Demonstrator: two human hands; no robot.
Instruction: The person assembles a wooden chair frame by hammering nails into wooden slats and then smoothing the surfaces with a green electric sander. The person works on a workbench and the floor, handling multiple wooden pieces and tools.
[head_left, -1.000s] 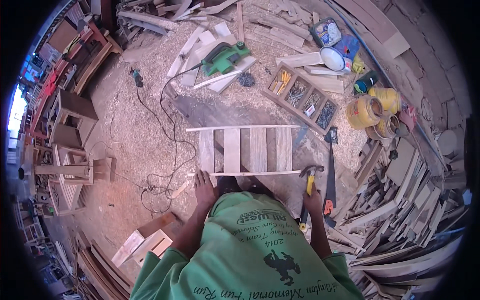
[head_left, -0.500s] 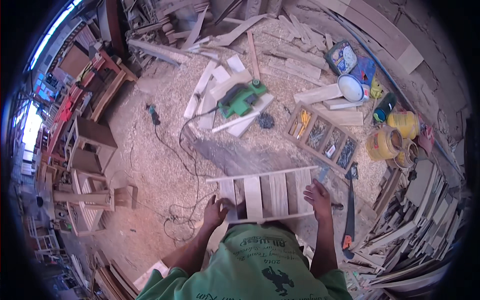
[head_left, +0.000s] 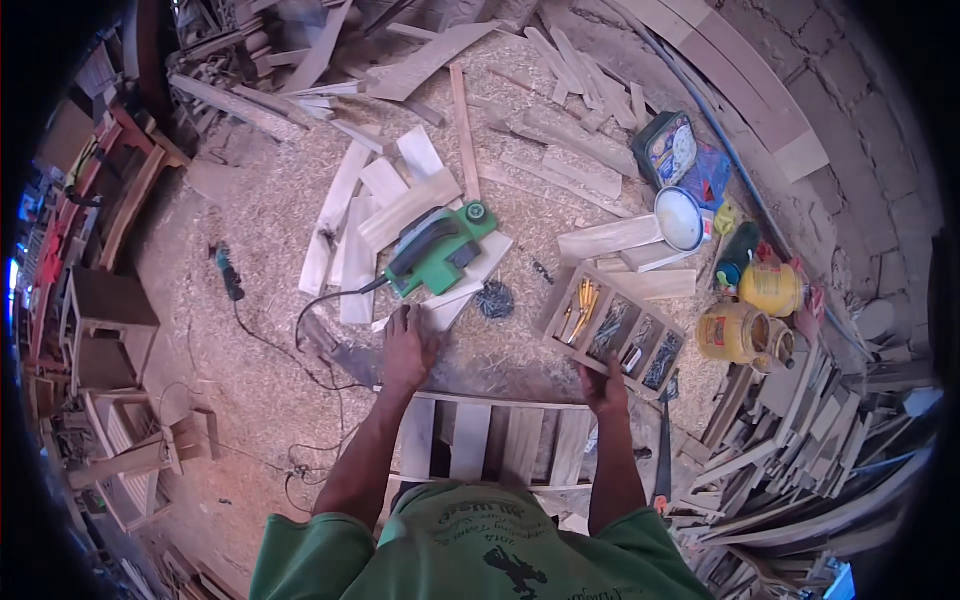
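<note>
Reaching forward, my left hand [head_left: 410,348] is open, its fingers stretched toward the end of a thin light wood strip [head_left: 462,295] beside the green electric planer [head_left: 440,250]. My right hand [head_left: 604,388] grips the near wall of a wooden compartment box [head_left: 655,388]. Yellow-orange pencil-like sticks [head_left: 580,310] lie in its left compartment, and nails or screws [head_left: 660,360] fill others. Below both hands, close to my body, lies a slatted wooden frame [head_left: 525,445]; my forearms pass over it.
A dark clump of nails [head_left: 494,299] sits on the shavings by the planer. Yellow jars [head_left: 735,333] and a white bucket [head_left: 679,219] stand at the right. A handsaw [head_left: 664,450] lies right of the frame, near stacked offcuts [head_left: 790,430]. A power cord [head_left: 270,350] trails at left.
Both hands have left the slatted frame and moved forward, the left toward the planer, the right onto the compartment box. The whole view has shifted, so the far things appear lower and further left.
</note>
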